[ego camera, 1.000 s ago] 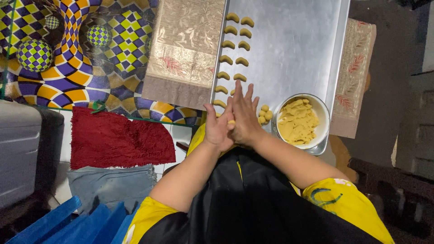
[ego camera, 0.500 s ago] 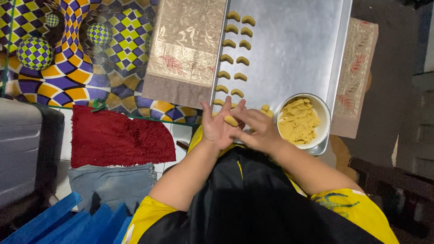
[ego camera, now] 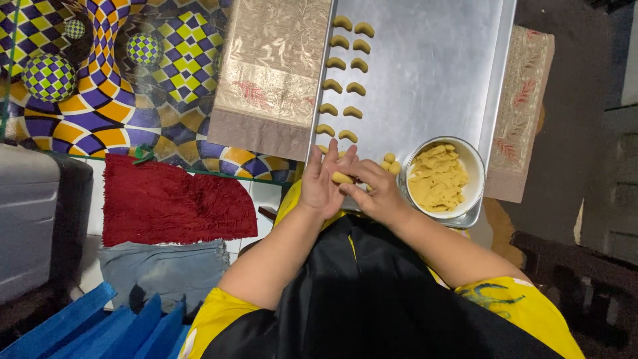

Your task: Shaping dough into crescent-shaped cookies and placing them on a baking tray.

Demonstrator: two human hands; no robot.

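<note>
My left hand point(ego camera: 322, 183) and my right hand point(ego camera: 379, 189) meet over the near edge of a large metal baking tray point(ego camera: 432, 73). Between them is a small roll of yellow dough point(ego camera: 342, 178); my right fingers pinch it against my flat left palm. Two columns of crescent-shaped dough pieces point(ego camera: 345, 66) lie along the tray's left side. A white bowl of yellow dough point(ego camera: 438, 178) stands on the tray's near right corner, just right of my right hand. A few small dough balls point(ego camera: 391, 163) lie beside the bowl.
A beige patterned cloth point(ego camera: 272, 73) lies under the tray, over a bright checkered mat point(ego camera: 119, 80). A red fuzzy rug point(ego camera: 173, 203), folded grey cloth point(ego camera: 163, 269) and blue plastic panels point(ego camera: 100, 326) are at my left. A grey case point(ego camera: 30, 219) stands far left.
My hands were pressed palm to palm rolling the dough; the right hand has since slid down and turned, and the dough roll now shows between right fingers and left palm.
</note>
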